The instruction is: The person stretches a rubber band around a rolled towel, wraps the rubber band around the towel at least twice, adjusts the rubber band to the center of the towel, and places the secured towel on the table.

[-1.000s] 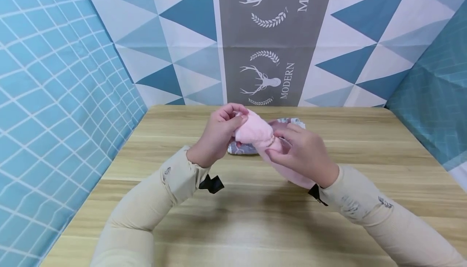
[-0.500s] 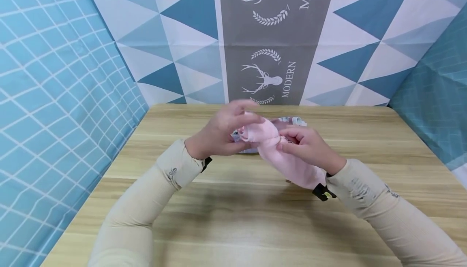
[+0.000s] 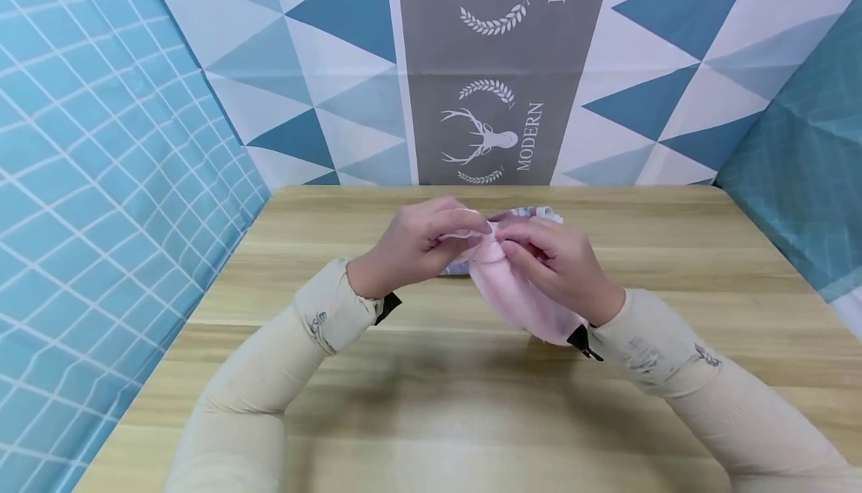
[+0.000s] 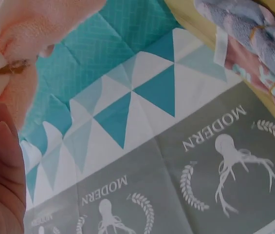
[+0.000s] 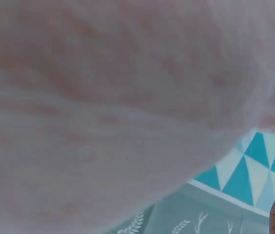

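A pink towel (image 3: 515, 298) is held up over the table, its body hanging down toward the right forearm. My left hand (image 3: 431, 242) pinches its upper end, fingers bent over the cloth. Beside it my right hand (image 3: 562, 257) pinches the gathered neck of the towel, the fingertips of both hands close together. In the left wrist view a thin brown band (image 4: 10, 68) circles the gathered pink cloth. The right wrist view is mostly filled by the pink towel (image 5: 103, 122), blurred and close.
Behind the hands lies a grey-blue and mauve patterned towel (image 3: 532, 214), partly hidden; in the left wrist view this rolled towel (image 4: 234, 22) has a band round it. The wooden table (image 3: 323, 403) meets a patterned back cloth (image 3: 357, 104) and a blue gridded side cloth (image 3: 87, 179).
The left hand loosened and spread round the towel's end, then closed in toward the right fingertips. The right hand stays at the towel's neck.
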A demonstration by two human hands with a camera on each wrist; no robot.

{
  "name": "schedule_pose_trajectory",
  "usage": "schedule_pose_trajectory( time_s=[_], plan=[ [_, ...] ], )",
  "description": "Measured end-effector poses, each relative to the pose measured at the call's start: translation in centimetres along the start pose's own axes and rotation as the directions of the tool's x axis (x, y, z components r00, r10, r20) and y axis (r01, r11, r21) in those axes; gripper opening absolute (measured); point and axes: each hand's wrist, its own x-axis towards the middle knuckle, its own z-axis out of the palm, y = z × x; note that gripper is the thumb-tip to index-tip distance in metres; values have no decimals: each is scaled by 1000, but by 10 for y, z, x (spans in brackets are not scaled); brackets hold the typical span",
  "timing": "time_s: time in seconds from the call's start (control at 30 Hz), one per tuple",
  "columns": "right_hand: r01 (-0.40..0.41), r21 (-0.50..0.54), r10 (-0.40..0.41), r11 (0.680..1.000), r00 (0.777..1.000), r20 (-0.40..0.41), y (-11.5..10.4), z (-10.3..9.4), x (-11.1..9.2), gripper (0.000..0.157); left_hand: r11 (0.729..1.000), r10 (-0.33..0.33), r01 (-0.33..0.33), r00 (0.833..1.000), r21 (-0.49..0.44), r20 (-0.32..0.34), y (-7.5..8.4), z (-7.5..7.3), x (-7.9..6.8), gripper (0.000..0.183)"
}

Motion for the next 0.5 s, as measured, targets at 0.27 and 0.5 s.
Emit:
schedule_pose_trajectory(
  time_s=[0.27,0.5],
  plan=[
    [159,-211,-146,965,986,75,-2,-3,11,39,998,-26,21,996,-63,-86,2,6,-1,22],
    [224,-278,-215,934,975,62,-5,-3,11,40,996,-8,-4,991,-91,-134,1,13,1,21]
  ],
)
